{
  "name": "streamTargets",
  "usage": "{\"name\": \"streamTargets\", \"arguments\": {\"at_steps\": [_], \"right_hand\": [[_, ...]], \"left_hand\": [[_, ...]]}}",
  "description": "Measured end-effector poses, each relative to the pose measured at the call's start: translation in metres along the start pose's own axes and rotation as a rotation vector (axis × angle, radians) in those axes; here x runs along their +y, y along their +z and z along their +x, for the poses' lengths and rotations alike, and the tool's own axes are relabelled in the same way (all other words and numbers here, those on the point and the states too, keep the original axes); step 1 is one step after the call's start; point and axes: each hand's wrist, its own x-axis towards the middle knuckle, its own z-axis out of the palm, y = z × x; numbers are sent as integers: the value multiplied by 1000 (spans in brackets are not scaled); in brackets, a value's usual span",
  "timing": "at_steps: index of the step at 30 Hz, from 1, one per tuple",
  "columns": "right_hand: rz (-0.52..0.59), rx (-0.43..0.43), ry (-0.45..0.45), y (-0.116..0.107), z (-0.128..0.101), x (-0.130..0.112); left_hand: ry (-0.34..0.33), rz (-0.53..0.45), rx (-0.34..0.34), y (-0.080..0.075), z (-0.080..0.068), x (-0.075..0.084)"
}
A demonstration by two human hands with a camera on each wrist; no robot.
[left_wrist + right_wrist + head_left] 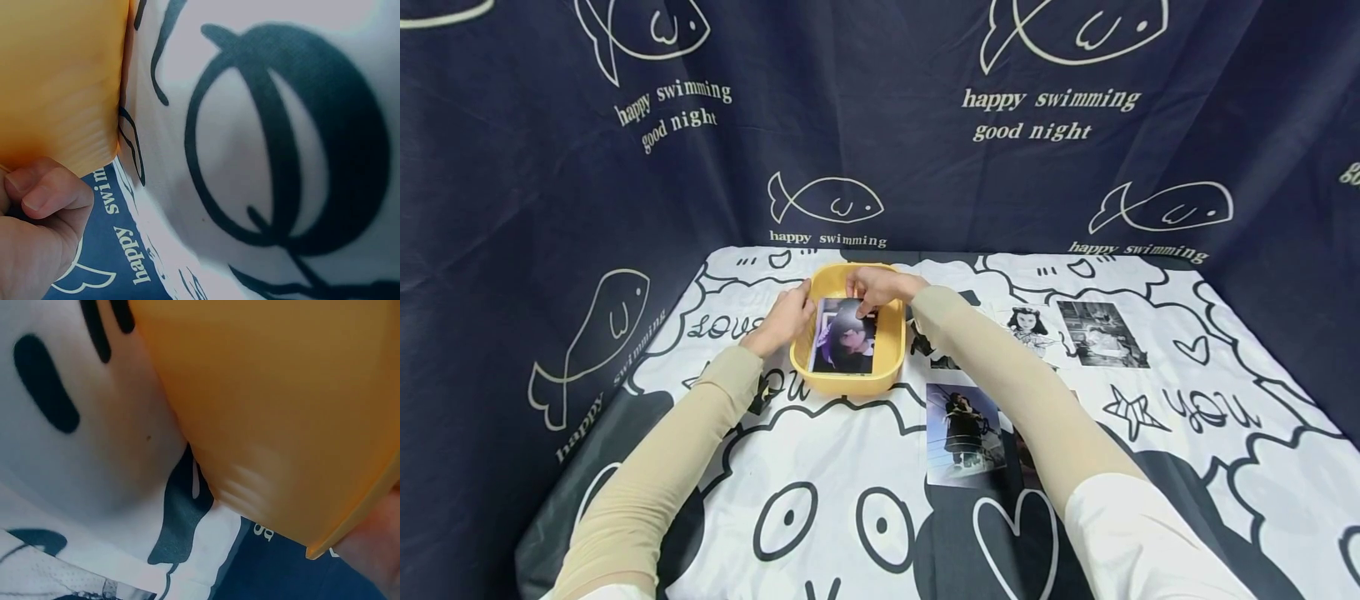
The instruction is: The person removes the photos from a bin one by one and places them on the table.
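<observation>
A yellow plastic basin (850, 385) stands on the table cover, with a glossy photo print (844, 346) of a person in dark purple tones inside it. My left hand (784, 318) grips the basin's left rim; in the left wrist view its curled fingers (44, 197) show against the yellow wall. Reaching in over the right side, my right hand (883, 287) pinches the photo's upper edge, thumb on its face. Only a blurred part of that hand shows past the rim in the right wrist view, where the basin wall hides the photo.
Right of the basin lie several more prints: a blue-toned photo (964, 437), a black-and-white photo (1101, 333) and a drawn figure (1030, 325). My right sleeve (1022, 375) partly covers some. A dark blue curtain (917, 200) hangs behind the table.
</observation>
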Motion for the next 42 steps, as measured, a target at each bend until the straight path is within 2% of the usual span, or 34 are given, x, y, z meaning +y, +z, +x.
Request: {"name": "streamTargets", "arguments": {"at_steps": [15, 31, 42], "right_hand": [[246, 52, 31, -1, -8, 3], [404, 40, 63, -9, -14, 3], [482, 127, 47, -29, -25, 2]], "left_hand": [[-9, -8, -7, 2, 0, 4], [-14, 3, -18, 2, 0, 5], [-26, -4, -22, -1, -2, 3]]}}
